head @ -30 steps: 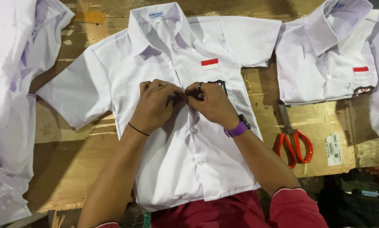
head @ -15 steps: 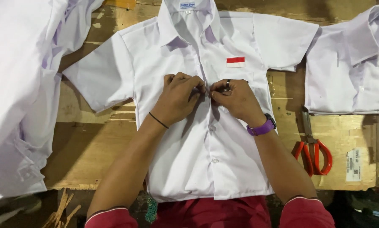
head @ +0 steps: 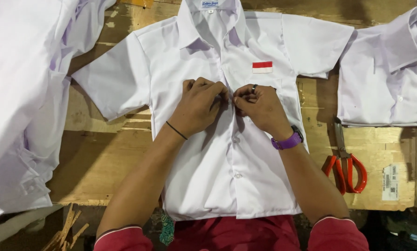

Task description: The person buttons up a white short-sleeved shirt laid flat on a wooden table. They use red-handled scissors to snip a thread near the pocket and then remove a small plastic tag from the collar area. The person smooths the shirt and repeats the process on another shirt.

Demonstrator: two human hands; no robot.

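Note:
A white short-sleeved shirt (head: pixel 227 158) with a red-and-white chest patch (head: pixel 262 67) lies flat, front up, on a wooden table (head: pixel 101 153). Both hands meet at its button placket, mid-chest. My left hand (head: pixel 197 108), with a thin black band on the wrist, pinches the left edge of the placket. My right hand (head: pixel 260 108), with a ring and a purple wristwatch, pinches the right edge against it. The fingertips hide the button between them. Two lower buttons show fastened below the hands.
A heap of white shirts (head: pixel 22 93) covers the left side. Another white shirt (head: pixel 387 74) lies folded at the right. Red-handled scissors (head: pixel 344 162) rest right of my right forearm, beside a small label (head: pixel 390 181). Wooden sticks (head: pixel 66 227) lie at lower left.
The camera view has shifted, so the shirt and hands sit lower and further right in frame. Both hands stay pinched together on the placket at the same spot.

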